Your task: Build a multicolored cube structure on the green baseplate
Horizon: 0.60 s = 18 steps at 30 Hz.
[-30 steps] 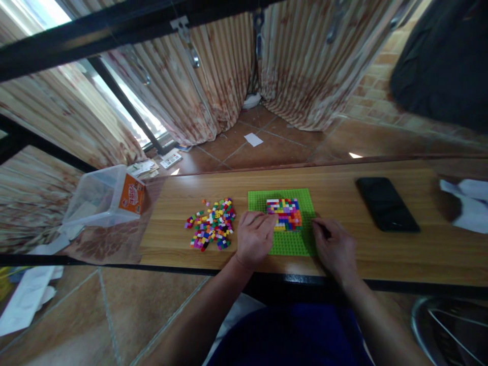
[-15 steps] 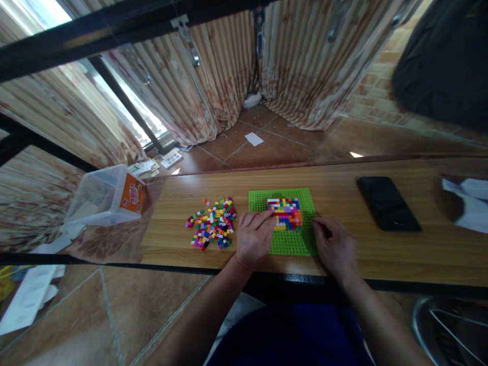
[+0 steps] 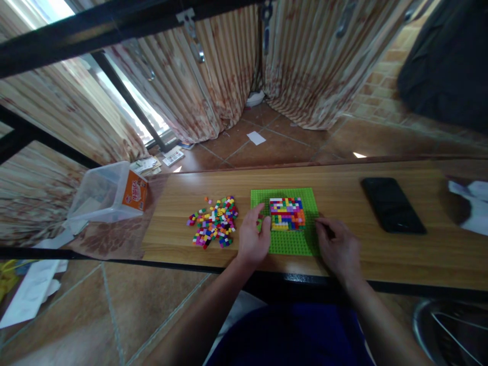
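A green studded baseplate (image 3: 293, 244) lies on the wooden table, carrying a block of multicoloured toy bricks (image 3: 287, 214) set close together. Over the plate's left edge is my left hand (image 3: 254, 235), thumb and fingers apart, with nothing visible between them. My right hand (image 3: 338, 248) rests at the plate's right edge, its fingers curled and thumb and index finger pressed together; whatever they may hold is too small to see. Left of my left hand, a heap of loose coloured bricks (image 3: 217, 221) is spread on the wood.
A black phone-like slab (image 3: 392, 205) lies on the table (image 3: 339, 178) to the right, with white paper (image 3: 473, 208) beyond it. At the far left a clear plastic box (image 3: 101, 195) with an orange label lies on its side. A dark frame bar (image 3: 125, 20) crosses overhead.
My left hand has drawn back left from the brick block and its fingers have spread, uncovering the block's left side. My right hand has stayed at the plate's edge. The view shifted slightly.
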Motion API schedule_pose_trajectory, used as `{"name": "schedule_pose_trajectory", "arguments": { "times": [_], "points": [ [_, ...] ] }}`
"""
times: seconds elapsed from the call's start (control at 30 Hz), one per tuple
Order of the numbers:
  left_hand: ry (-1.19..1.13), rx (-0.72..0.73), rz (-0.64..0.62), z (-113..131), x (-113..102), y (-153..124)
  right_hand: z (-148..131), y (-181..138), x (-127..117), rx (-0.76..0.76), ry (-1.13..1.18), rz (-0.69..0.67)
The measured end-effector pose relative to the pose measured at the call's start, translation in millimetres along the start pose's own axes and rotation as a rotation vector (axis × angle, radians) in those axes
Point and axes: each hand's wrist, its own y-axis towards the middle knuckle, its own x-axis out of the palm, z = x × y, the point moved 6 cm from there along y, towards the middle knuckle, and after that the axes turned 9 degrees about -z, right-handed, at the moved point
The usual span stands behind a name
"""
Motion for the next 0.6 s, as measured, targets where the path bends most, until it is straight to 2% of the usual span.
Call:
{"name": "schedule_pose_trajectory", "arguments": {
  "times": [0.13,0.33,0.47,0.6],
  "points": [
    [-0.146,-0.1,-0.044,-6.7,8.2,2.9,0.4,-0.2,0.1,-0.003,-0.008,0.005],
    [-0.172,-0.071,-0.072,0.6,11.5,3.1,-1.9,0.1,-0.4,0.002,0.001,-0.011],
    [0.01,0.089,-0.048,13.1,4.6,1.7,-2.8,0.2,-1.1,0.005,-0.013,0.0],
    [0.242,0.28,-0.067,22.7,6.9,-5.8,-2.5,0.1,-0.9,0.011,-0.009,0.003]
  ]
}}
